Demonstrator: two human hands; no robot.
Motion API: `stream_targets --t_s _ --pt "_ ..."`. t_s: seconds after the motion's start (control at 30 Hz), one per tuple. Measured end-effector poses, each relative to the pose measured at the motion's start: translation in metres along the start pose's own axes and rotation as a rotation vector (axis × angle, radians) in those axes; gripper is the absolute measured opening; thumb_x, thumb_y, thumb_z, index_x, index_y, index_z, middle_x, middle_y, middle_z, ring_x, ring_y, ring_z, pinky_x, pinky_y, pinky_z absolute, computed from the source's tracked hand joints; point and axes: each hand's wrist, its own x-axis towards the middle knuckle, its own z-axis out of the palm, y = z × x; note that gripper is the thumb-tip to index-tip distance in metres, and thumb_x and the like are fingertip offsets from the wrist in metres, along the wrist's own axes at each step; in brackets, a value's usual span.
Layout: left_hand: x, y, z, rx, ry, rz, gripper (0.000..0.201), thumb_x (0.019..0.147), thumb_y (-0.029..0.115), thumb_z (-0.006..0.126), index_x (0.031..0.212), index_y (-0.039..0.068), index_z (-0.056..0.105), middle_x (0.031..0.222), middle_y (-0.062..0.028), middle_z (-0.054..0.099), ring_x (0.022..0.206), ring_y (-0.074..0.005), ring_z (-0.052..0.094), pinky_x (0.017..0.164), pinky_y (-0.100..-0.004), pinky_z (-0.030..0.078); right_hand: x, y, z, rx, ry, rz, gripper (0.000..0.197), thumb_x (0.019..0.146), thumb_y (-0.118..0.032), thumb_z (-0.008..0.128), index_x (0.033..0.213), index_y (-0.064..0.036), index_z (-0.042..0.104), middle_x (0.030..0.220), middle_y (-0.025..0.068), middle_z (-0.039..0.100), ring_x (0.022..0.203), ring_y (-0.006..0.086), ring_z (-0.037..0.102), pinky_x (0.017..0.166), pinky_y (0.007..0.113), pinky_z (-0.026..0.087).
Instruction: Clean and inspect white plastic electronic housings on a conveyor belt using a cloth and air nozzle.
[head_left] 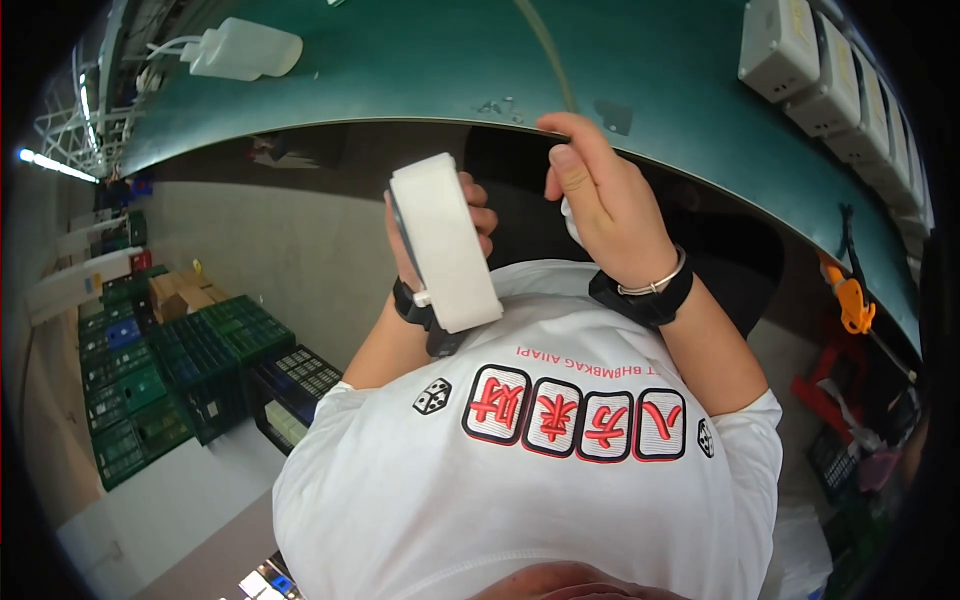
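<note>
A white rectangular casing [447,245] with a dark edge along one long side stands tilted in front of my chest. My left hand [480,212] is closed around it from behind, and the casing hides most of that palm. Close to the bench's edge, my right hand [615,212] has its fingers curled, with the thumb resting against them. A bit of something white [571,220] shows under its palm; most of it is hidden, so I cannot make out its kind. The two hands are apart.
Ahead runs a green-topped bench [400,70]. It bears a white squeeze bottle [245,50] at the left and a row of white casings [783,45] at the right. An orange-handled tool [852,300] hangs by the bench's right edge. Green crates [215,360] are stacked at left.
</note>
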Motion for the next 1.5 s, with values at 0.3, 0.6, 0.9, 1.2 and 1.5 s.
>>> stream_targets --t_s 0.3,0.6,0.9,1.2,1.5 --pt "-0.002 -0.003 0.000 0.138 0.035 -0.001 0.075 0.089 0.062 0.057 0.134 0.003 0.051 0.118 -0.0169 0.061 0.101 -0.0320 0.060 0.075 -0.0423 0.059 0.011 -0.004 0.009 0.459 0.130 -0.137 0.029 0.090 -0.005 0.061 0.119 -0.0045 0.057 0.100 0.0066 0.061 0.086 0.0134 0.056 0.084 0.023 0.044" --pt "-0.007 -0.011 0.006 0.220 0.088 0.094 0.071 0.091 0.061 0.053 0.136 0.006 0.052 0.128 -0.0176 0.059 0.114 -0.0330 0.060 0.092 -0.0477 0.054 0.012 -0.018 0.030 -0.021 0.100 -0.712 0.030 0.077 0.009 0.063 0.104 -0.0008 0.069 0.113 0.0134 0.068 0.111 0.0276 0.065 0.096 0.038 0.051" --pt "-0.018 0.015 -0.001 0.209 0.021 0.075 0.071 0.091 0.063 0.050 0.134 0.008 0.054 0.127 -0.0182 0.061 0.112 -0.0330 0.062 0.094 -0.0473 0.053 -0.008 -0.017 0.019 0.061 -0.278 -0.851 0.034 0.077 0.010 0.060 0.110 0.0017 0.068 0.112 0.0136 0.069 0.112 0.0295 0.065 0.094 0.039 0.053" --pt "-0.019 0.014 -0.001 0.155 -0.032 0.025 0.071 0.090 0.065 0.051 0.132 0.008 0.055 0.126 -0.0156 0.062 0.111 -0.0339 0.062 0.094 -0.0476 0.053 0.011 -0.026 0.027 0.283 0.112 -0.423 0.038 0.083 0.012 0.055 0.117 0.0001 0.065 0.116 0.0133 0.069 0.114 0.0275 0.064 0.095 0.037 0.051" --pt "-0.023 -0.020 0.061 0.386 0.403 0.224 0.023 0.100 0.024 0.052 0.117 0.009 0.058 0.105 -0.0045 0.062 0.091 -0.0177 0.061 0.080 -0.0320 0.054 -0.001 -0.018 0.038 0.112 -0.214 -0.827 0.033 0.084 0.006 0.057 0.114 -0.0042 0.066 0.119 0.0134 0.068 0.118 0.0293 0.062 0.105 0.043 0.045"
